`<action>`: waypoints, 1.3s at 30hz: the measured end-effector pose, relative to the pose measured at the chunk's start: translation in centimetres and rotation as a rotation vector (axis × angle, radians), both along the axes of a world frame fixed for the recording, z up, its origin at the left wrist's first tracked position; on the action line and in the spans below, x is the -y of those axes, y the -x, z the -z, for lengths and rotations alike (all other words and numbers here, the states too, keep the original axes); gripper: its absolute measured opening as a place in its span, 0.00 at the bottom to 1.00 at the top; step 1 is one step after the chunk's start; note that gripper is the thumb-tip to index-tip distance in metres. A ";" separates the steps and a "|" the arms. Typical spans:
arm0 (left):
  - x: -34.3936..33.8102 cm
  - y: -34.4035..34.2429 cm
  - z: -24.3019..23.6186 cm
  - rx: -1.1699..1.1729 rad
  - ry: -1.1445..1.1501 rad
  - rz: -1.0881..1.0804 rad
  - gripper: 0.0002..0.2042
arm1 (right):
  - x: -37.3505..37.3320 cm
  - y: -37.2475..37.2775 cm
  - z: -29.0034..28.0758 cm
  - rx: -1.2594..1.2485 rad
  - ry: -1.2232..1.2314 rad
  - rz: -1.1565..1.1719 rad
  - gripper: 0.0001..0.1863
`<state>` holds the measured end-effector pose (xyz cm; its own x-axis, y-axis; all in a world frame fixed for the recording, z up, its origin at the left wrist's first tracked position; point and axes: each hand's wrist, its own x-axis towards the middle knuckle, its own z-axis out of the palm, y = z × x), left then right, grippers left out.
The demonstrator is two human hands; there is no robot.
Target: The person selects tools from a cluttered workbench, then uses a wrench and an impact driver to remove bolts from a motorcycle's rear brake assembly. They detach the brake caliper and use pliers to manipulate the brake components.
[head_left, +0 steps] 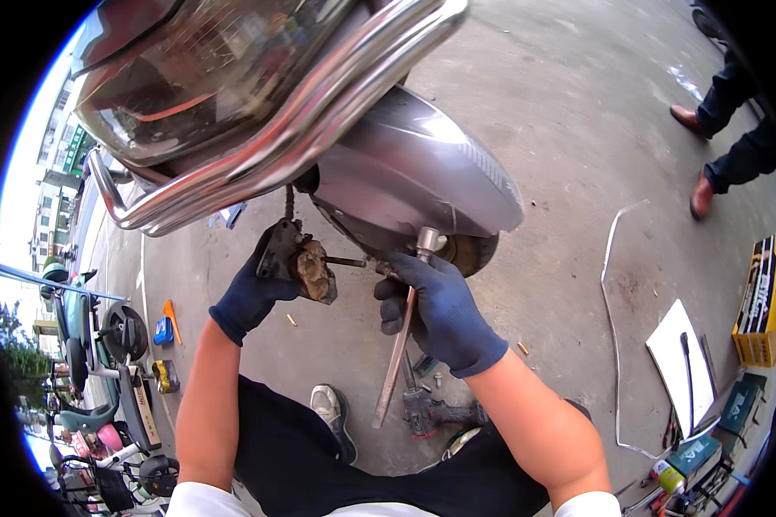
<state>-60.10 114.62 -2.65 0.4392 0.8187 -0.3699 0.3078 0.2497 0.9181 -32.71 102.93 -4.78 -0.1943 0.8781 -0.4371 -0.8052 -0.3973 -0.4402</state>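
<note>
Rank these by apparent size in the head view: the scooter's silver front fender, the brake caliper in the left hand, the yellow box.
1. Silver front fender.
2. Brake caliper and yellow box: look alike; the caliper sits nearer the camera, so unranked.

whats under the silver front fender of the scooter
Under the silver fender a slice of the front wheel shows beside the right hand, which holds a long metal tool. The rest of the wheel is covered by the fender.

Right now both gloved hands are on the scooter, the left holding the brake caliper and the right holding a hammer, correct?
Not quite. In the head view the right hand grips a long metal rod, not a hammer. The left hand does hold the brake caliper at the scooter.
</note>
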 end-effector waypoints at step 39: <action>-4.2 4.6 2.9 0.206 -0.032 0.239 0.41 | -0.3 8.5 -3.6 1.401 -0.328 -0.132 0.23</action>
<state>-64.69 118.82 -5.52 0.6837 0.6929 -0.2288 0.1607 0.1629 0.9735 -41.22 103.20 -1.20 0.1310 0.9842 -0.1192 0.3905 -0.1617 -0.9063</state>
